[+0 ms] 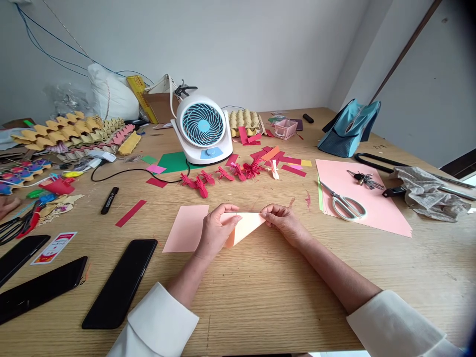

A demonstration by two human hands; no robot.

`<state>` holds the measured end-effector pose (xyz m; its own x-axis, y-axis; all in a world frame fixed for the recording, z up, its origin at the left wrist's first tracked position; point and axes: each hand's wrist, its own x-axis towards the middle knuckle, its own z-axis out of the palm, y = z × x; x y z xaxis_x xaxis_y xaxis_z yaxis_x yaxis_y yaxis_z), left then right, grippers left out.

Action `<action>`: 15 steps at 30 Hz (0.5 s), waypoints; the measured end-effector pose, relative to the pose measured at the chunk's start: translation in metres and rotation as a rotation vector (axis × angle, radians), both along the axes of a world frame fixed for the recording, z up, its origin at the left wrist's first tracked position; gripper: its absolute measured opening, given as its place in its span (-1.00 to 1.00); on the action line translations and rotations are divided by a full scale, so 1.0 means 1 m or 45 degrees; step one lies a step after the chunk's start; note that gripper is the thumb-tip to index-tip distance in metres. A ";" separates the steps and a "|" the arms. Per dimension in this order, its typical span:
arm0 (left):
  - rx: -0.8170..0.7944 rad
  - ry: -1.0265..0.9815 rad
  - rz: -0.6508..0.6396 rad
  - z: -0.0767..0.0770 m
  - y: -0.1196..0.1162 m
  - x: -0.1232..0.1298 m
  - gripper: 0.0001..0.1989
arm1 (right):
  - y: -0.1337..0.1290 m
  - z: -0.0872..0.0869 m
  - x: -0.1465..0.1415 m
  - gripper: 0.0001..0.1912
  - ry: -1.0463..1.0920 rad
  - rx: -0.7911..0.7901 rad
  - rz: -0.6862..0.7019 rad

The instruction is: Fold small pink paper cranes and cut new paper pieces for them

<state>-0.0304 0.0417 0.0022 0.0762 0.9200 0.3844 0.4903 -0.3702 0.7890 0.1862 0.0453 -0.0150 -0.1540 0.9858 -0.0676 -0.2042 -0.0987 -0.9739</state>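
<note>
Between both hands I hold a sheet of peach-pink paper [247, 227], bent over into a slanting fold just above the table. My left hand [218, 225] is closed on its left part, thumb on top. At the right corner, my right hand [282, 221] pinches the paper between thumb and fingers. A flat pink paper sheet [186, 229] lies on the table beside my left hand. Beyond the hands runs a row of crumpled red paper pieces [238, 172], with one pale pink piece [274, 170] at its right end.
Scissors [347, 206] and keys [366, 180] rest on pink sheets [386, 213] to the right. A white fan [204, 130] stands at the back. Phones [119, 282] and a black marker [110, 200] lie left. Another person's hand [8, 206] shows at the left edge.
</note>
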 end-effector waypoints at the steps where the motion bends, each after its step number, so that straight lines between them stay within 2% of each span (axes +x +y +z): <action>1: -0.007 0.002 -0.003 0.000 0.000 0.000 -0.86 | 0.000 0.000 0.000 -0.70 -0.019 0.005 0.011; 6: -0.067 -0.003 -0.019 -0.001 0.001 0.001 -0.80 | 0.000 0.000 0.000 -0.69 -0.094 0.038 0.052; 15: -0.113 -0.054 -0.051 -0.003 0.003 0.001 -0.71 | 0.001 -0.006 -0.001 -0.68 -0.179 0.079 0.026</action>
